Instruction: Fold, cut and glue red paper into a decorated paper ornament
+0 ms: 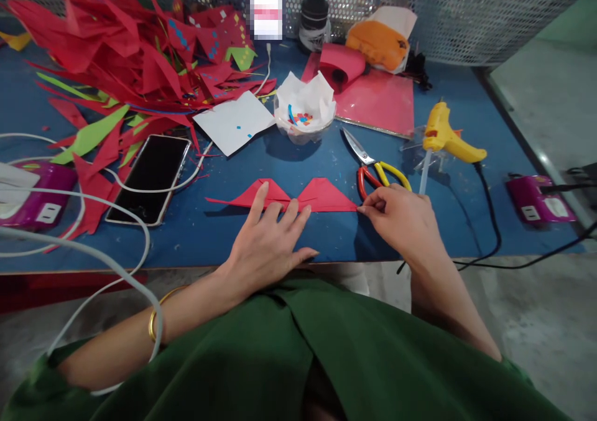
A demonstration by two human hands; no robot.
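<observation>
A folded red paper piece (326, 196) with two raised peaks and a thin tail at its left end lies on the blue table. My left hand (273, 237) rests on its left and middle part, fingers spread and pressing it flat. At the paper's right tip, my right hand (403, 219) pinches the end between thumb and forefinger, the other fingers curled. Just beyond that hand lie scissors (366, 157) with one red and one yellow handle. To their right is a yellow glue gun (443, 136) with a glue stick in it.
A heap of red paper shapes (140, 54) covers the back left. Nearer are a phone (152, 175), white cables and a purple socket block (49, 194). A paper-lined bowl (304, 113) stands mid-table, beside a white sheet (236, 122). Another purple block (538, 200) is at right.
</observation>
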